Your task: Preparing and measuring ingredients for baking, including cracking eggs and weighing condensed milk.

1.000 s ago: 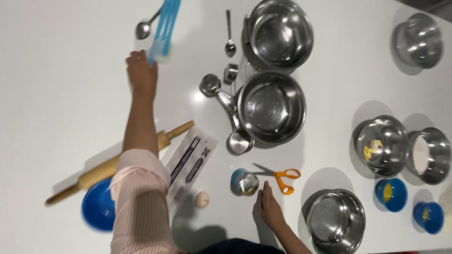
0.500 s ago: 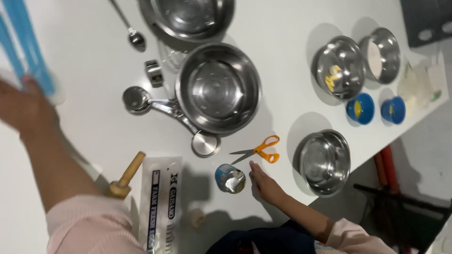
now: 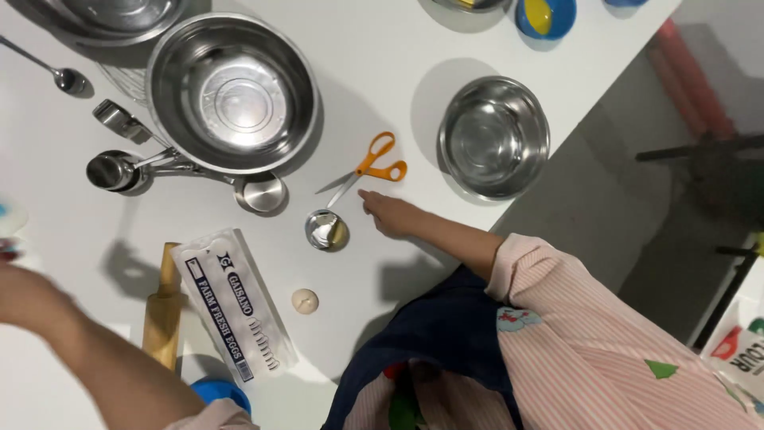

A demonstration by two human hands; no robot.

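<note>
While our right hand (image 3: pixel 390 213) is lying flat and open on the smooth white worktop (image 3: pixel 374 72), one finger is pointing toward the orange-handled scissors (image 3: pixel 368 168) just beside it. A small round metal cup (image 3: pixel 325 230) is sitting near that hand, shiny inside. We are stretching our left hand (image 3: pixel 20 287) toward the frame's edge, so blurred that we cannot tell its grip. A wooden rolling pin (image 3: pixel 164 310) and a clear ribbed egg carton (image 3: pixel 235 306) are lying between our arms, beside a pale egg (image 3: pixel 305 301). Polished steel bowls (image 3: pixel 232 89) are gleaming above.
</note>
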